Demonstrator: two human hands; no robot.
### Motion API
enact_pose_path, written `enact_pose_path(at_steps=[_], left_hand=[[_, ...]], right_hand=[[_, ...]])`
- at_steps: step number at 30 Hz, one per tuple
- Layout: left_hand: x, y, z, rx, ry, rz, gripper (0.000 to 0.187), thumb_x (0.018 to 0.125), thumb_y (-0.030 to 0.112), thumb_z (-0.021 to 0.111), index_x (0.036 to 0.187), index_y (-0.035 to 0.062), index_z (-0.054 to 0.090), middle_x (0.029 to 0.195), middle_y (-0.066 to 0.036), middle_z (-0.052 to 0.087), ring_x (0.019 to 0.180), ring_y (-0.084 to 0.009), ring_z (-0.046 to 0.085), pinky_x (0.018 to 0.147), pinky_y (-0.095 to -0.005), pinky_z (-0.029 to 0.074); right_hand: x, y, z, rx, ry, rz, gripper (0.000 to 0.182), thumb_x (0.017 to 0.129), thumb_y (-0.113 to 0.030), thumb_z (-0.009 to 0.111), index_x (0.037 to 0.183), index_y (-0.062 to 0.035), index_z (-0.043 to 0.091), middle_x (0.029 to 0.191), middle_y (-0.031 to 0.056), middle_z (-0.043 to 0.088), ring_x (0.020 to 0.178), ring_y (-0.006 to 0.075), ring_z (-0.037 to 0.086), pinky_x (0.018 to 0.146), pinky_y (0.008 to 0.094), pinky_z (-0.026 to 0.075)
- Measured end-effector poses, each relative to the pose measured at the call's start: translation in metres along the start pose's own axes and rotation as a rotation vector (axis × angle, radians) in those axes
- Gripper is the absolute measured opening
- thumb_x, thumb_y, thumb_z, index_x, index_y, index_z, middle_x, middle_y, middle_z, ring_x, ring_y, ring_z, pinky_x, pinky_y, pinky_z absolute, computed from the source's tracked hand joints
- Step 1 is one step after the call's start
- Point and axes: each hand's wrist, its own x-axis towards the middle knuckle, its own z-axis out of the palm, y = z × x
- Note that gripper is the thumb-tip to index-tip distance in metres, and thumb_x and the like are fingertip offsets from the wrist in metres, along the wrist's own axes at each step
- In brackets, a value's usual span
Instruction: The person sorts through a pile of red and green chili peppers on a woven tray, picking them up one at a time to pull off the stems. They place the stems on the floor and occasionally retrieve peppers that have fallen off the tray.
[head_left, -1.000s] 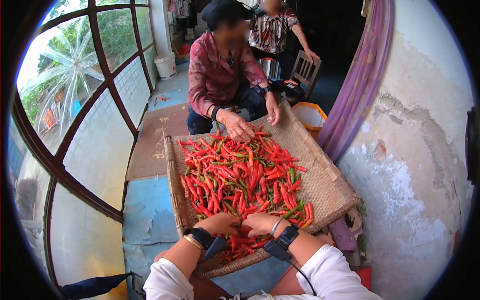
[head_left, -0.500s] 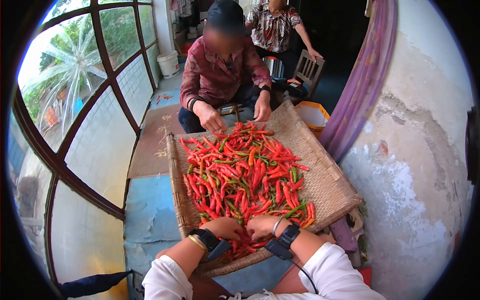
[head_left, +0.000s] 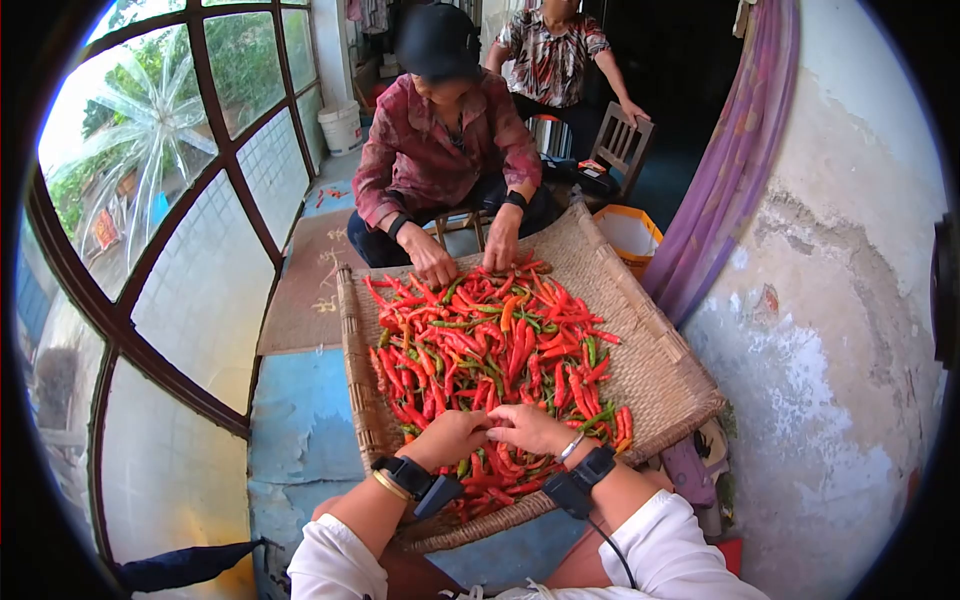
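A heap of red chili peppers (head_left: 500, 340), with some green and orange ones among them, covers much of a woven basket tray (head_left: 640, 400). Over the near part of the heap, my left hand (head_left: 452, 438) and my right hand (head_left: 532, 430) meet at the fingertips. The fingers of both are bent and pinched together; what lies between them is too small or hidden to make out. Both wrists wear black devices. At the tray's far edge, another person's two hands (head_left: 432, 262) touch the peppers there.
A person in a dark red patterned shirt (head_left: 440, 150) sits opposite; another stands behind by a wooden chair (head_left: 620, 145). A yellow-rimmed bin (head_left: 628, 235) is right of the tray, near a purple curtain (head_left: 715, 160). Windows line the left; a white bucket (head_left: 341, 128) stands far back.
My hands have risen from the near peppers and moved slightly away from me, fingertips now together. The other person's head has bent down, and their hands have moved closer together over the peppers.
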Motion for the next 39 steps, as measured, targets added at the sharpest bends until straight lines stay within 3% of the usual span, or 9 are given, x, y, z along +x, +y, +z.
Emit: enact_pose_path(at_steps=[2, 6, 9, 11, 17, 19, 23, 28, 39], left_hand=[[0.000, -0.003, 0.002, 0.010, 0.065, 0.025, 0.019, 0.077, 0.015, 0.058, 0.092, 0.0021, 0.057, 0.075, -0.016, 0.060, 0.068, -0.0293, 0.059, 0.061, -0.0343, 0.046], [0.001, 0.000, -0.001, -0.105, 0.107, 0.032, 0.020, 0.077, 0.015, 0.059, 0.091, 0.0017, 0.058, 0.075, -0.016, 0.060, 0.067, -0.0272, 0.060, 0.061, -0.0327, 0.046], [-0.002, -0.002, -0.005, -0.032, 0.098, -0.086, 0.021, 0.077, 0.016, 0.059, 0.092, 0.0016, 0.058, 0.074, -0.015, 0.060, 0.067, -0.0255, 0.060, 0.061, -0.0312, 0.047], [-0.004, -0.006, -0.005, 0.035, -0.007, -0.126, 0.024, 0.076, 0.020, 0.059, 0.094, 0.0050, 0.060, 0.077, -0.016, 0.061, 0.071, -0.0300, 0.060, 0.062, -0.0353, 0.047], [-0.004, -0.003, -0.004, 0.014, -0.010, -0.106, 0.030, 0.076, 0.021, 0.060, 0.100, 0.0032, 0.058, 0.081, -0.016, 0.062, 0.075, -0.0295, 0.061, 0.066, -0.0338, 0.048], [-0.003, -0.011, 0.000, 0.006, -0.015, -0.121, 0.031, 0.077, 0.021, 0.062, 0.102, 0.0037, 0.057, 0.082, -0.015, 0.062, 0.075, -0.0252, 0.062, 0.065, -0.0313, 0.047], [-0.003, -0.007, -0.001, -0.082, 0.040, -0.128, 0.032, 0.077, 0.022, 0.064, 0.102, 0.0031, 0.057, 0.079, -0.012, 0.062, 0.071, -0.0199, 0.061, 0.063, -0.0300, 0.047], [-0.002, -0.002, -0.003, -0.400, 0.004, -0.267, 0.032, 0.081, 0.022, 0.062, 0.106, 0.0029, 0.056, 0.073, 0.000, 0.058, 0.066, -0.0048, 0.051, 0.058, -0.0218, 0.043], [-0.001, 0.005, -0.004, -0.706, 0.247, -0.194, 0.032, 0.083, 0.019, 0.058, 0.110, 0.0010, 0.054, 0.082, 0.003, 0.057, 0.073, -0.0037, 0.050, 0.066, -0.0195, 0.044]], right_hand=[[0.001, -0.001, 0.004, 0.167, -0.095, 0.161, 0.027, 0.084, -0.019, 0.052, 0.103, 0.0000, 0.054, 0.078, 0.0054, 0.060, 0.064, 0.0090, 0.056, 0.059, 0.0238, 0.046], [-0.001, -0.003, 0.000, 0.248, 0.023, 0.142, 0.024, 0.084, -0.017, 0.052, 0.100, 0.0000, 0.056, 0.073, 0.0039, 0.059, 0.056, 0.0077, 0.055, 0.053, 0.0211, 0.045], [-0.002, -0.004, -0.008, 0.212, 0.115, 0.189, 0.021, 0.083, -0.017, 0.051, 0.095, -0.0007, 0.058, 0.067, 0.0029, 0.059, 0.054, 0.0076, 0.054, 0.049, 0.0215, 0.044], [-0.004, -0.007, -0.012, 0.198, 0.192, 0.181, 0.020, 0.082, -0.018, 0.052, 0.086, -0.0011, 0.060, 0.062, 0.0045, 0.058, 0.050, 0.0109, 0.056, 0.048, 0.0243, 0.045], [-0.006, 0.000, -0.016, 0.322, 0.228, 0.166, 0.020, 0.083, -0.020, 0.052, 0.086, -0.0021, 0.060, 0.061, 0.0014, 0.056, 0.049, 0.0070, 0.053, 0.039, 0.0219, 0.041], [-0.005, 0.004, -0.014, 0.443, 0.245, 0.139, 0.020, 0.083, -0.021, 0.053, 0.088, -0.0037, 0.060, 0.062, 0.0003, 0.056, 0.049, 0.0059, 0.052, 0.038, 0.0210, 0.040], [-0.007, 0.001, -0.018, 0.581, 0.276, 0.099, 0.017, 0.084, -0.016, 0.051, 0.090, -0.0021, 0.060, 0.068, 0.0011, 0.058, 0.055, 0.0054, 0.054, 0.046, 0.0188, 0.043], [-0.010, -0.002, -0.021, 0.771, 0.285, 0.081, 0.016, 0.086, -0.011, 0.050, 0.094, 0.0001, 0.058, 0.073, 0.0046, 0.060, 0.057, 0.0077, 0.055, 0.053, 0.0198, 0.047], [-0.011, 0.001, -0.026, 0.778, 0.300, 0.062, 0.016, 0.086, -0.011, 0.049, 0.095, -0.0001, 0.057, 0.073, 0.0049, 0.060, 0.058, 0.0076, 0.055, 0.052, 0.0195, 0.047]])
